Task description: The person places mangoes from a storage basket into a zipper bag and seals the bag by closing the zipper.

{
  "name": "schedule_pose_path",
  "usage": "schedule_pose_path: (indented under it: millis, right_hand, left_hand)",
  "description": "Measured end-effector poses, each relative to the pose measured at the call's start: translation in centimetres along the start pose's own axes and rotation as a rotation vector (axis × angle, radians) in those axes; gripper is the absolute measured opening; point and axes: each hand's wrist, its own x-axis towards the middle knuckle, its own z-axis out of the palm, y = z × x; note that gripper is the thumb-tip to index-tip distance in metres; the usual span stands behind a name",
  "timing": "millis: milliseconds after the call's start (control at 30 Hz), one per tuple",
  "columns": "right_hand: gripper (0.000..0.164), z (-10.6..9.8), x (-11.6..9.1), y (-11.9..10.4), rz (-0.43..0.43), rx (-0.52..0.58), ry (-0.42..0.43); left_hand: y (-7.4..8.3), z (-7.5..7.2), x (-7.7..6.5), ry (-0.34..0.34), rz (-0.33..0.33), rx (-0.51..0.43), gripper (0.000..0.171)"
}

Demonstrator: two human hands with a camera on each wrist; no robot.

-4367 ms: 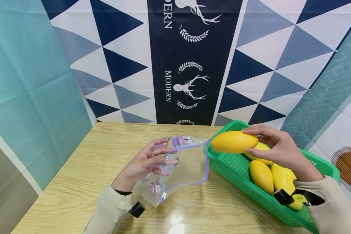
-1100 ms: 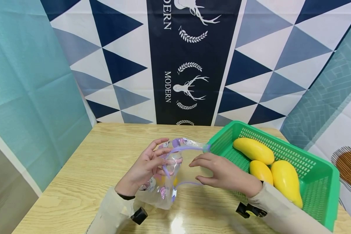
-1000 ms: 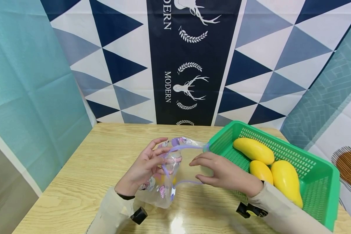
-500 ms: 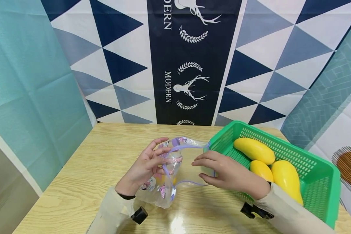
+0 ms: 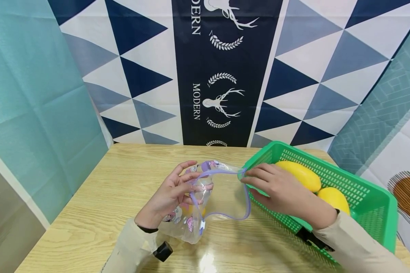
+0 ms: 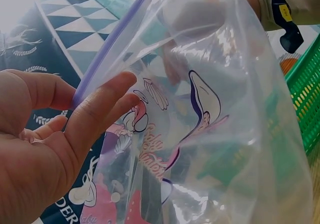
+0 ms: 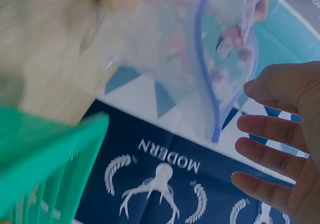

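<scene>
My left hand [image 5: 171, 193] holds a clear zip bag [image 5: 188, 227] by its purple-edged mouth, which gapes to the right. Pink and purple cartoon prints cover the bag, and a yellow mango [image 5: 197, 209] shows through its lower part. In the left wrist view, the fingers [image 6: 100, 101] lie along the purple zip edge [image 6: 107, 51]. My right hand [image 5: 281, 189] hovers between the bag's mouth and the basket, holding nothing, its fingers apart and slightly bent in the right wrist view. Mangoes [image 5: 302, 176] lie in the green basket [image 5: 379, 216], partly behind that hand.
The basket stands at the right on a light wooden table [image 5: 99, 212], its near-left wall close to the bag. A patterned cloth [image 5: 218, 94] hangs behind the table, and a teal cloth [image 5: 41, 94] hangs at the left.
Earlier my right hand held a mango beside the bag's mouth; it let go, and a mango now shows inside the bag. The right hand has since moved right, toward the basket. The left stays put.
</scene>
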Motion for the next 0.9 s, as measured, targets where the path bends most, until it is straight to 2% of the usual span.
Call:
schedule_pose_path:
  millis: [367, 433, 567, 667, 900]
  right_hand:
    - [0.062, 0.1, -2.3, 3.8, 0.073, -0.089, -0.084]
    - [0.056, 0.2, -2.9, 4.5, 0.091, -0.092, -0.104]
    - [0.019, 0.3, -3.9, 5.6, 0.132, -0.108, -0.132]
    - [0.032, 0.4, -4.5, 6.2, 0.164, -0.131, -0.152]
    - [0.030, 0.3, -5.8, 7.7, 0.249, -0.140, -0.213]
  left_hand:
    - [0.1, 0.3, -0.1, -0.008, -0.006, 0.026, 0.058]
    - [0.1, 0.3, -0.1, -0.005, -0.011, 0.018, 0.058]
    - [0.0, 0.2, -0.1, -0.006, -0.012, 0.008, 0.058]
    - [0.0, 0.1, 0.0, -0.007, -0.012, 0.011, 0.057]
    - [-0.1, 0.1, -0.1, -0.002, -0.025, 0.018, 0.056]
